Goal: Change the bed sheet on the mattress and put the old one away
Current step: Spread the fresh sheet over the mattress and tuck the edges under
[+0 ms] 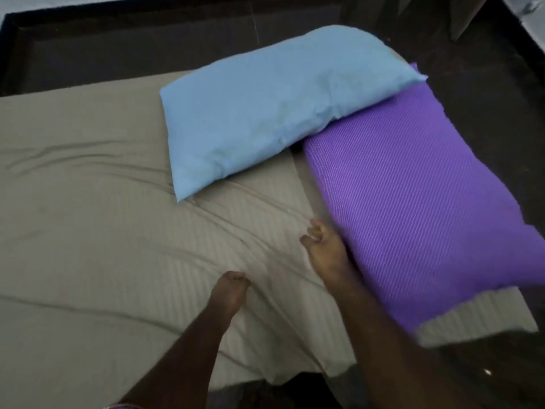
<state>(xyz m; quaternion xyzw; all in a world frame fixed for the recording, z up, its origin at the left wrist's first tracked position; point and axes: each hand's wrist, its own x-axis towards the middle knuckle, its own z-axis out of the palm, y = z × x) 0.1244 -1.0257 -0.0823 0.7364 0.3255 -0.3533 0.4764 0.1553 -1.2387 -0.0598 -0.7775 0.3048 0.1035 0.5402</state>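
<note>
left hand (231,290) fingers curled, right hand (323,246) likewise

- I see the sheet (97,231): grey-beige with faint woven stripes, spread over the mattress, filling my view from 12 through 9 to 6 o'clock.
- It is creased, with long folds running across it from 9 toward 5 o'clock.
- At 5 o'clock its edge lies loose and rumpled, hanging over the near side.

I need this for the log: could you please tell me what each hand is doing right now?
Left hand: fingers curled, pinching the grey sheet.
Right hand: against the purple pillow; grip cannot be told.
</note>
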